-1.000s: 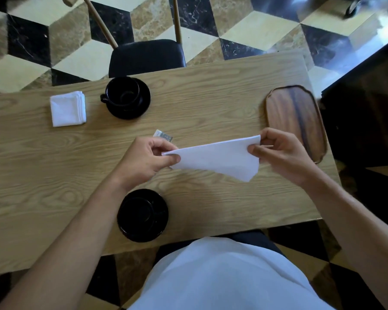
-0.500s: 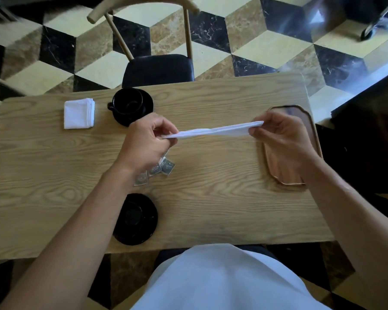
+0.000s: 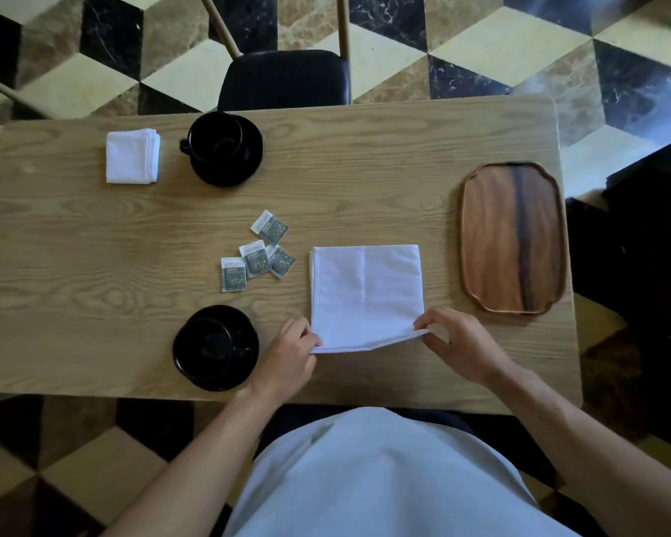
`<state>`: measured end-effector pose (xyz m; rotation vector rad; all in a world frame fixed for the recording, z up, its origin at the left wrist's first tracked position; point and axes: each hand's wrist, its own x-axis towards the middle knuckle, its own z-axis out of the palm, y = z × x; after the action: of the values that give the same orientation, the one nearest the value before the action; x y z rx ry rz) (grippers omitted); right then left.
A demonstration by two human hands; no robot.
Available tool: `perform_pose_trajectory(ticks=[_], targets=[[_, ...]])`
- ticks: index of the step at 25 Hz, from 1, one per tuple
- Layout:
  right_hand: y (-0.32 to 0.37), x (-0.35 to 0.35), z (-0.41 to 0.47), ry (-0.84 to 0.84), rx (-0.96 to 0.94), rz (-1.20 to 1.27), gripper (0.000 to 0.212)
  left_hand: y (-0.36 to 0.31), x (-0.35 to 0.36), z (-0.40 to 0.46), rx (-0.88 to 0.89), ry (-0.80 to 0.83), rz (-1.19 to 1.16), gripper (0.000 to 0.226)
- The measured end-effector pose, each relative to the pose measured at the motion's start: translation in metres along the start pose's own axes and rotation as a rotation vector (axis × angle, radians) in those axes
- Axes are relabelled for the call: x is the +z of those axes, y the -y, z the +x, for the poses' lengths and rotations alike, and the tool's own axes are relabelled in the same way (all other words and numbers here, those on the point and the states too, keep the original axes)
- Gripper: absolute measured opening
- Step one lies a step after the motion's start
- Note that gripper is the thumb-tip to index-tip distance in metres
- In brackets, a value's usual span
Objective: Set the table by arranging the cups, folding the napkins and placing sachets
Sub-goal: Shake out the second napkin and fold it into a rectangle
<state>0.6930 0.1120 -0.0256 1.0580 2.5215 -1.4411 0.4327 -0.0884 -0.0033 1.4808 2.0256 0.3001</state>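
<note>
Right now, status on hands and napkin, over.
Left hand and right hand each pinch a near corner of the napkin. Napkin flat on table, near edge lifted. Sachets just left, not touching.

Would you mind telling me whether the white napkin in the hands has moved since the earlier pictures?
Yes. The napkin was held above the table; now it lies flat on the table, left of the wooden tray.

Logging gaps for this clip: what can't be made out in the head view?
- Sachets: print too small to read.
- Near cup and far cup: black on black, so contents unclear.
- Left hand and right hand: fingertips under the napkin hidden by its near edge.
- Chair: back cut off by the top edge.
</note>
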Motion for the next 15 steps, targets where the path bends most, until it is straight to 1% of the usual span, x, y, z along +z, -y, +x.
perform_pose_trajectory(ticks=[4,6,8,9,10,12,14,15], targets=[[-0.021,0.013,-0.009,0.023,-0.055,-0.094,0.026,0.010,0.008,-0.004,0.083,-0.026,0.024,0.017],[-0.027,0.016,-0.007,0.026,-0.074,-0.132,0.024,0.018,0.006,0.000,0.132,0.022,0.032,0.016],[-0.028,0.016,-0.004,0.034,-0.078,-0.128,0.022,0.027,0.005,0.005,0.227,0.084,0.058,0.015],[-0.027,0.015,-0.003,0.034,-0.078,-0.134,0.026,0.032,0.005,0.009,0.266,0.108,0.074,0.017],[-0.028,0.016,-0.002,0.033,-0.083,-0.144,0.030,0.037,0.004,0.012,0.268,0.130,0.078,0.023],[-0.027,0.016,0.001,0.012,-0.048,-0.129,0.029,0.043,0.000,0.020,0.186,0.170,0.022,0.033],[-0.023,0.015,0.004,-0.016,0.050,-0.059,0.019,0.043,-0.005,0.030,0.066,0.157,-0.086,0.026],[-0.021,0.015,0.008,-0.042,0.104,-0.025,0.011,0.041,-0.006,0.035,-0.001,0.136,-0.134,0.022]])
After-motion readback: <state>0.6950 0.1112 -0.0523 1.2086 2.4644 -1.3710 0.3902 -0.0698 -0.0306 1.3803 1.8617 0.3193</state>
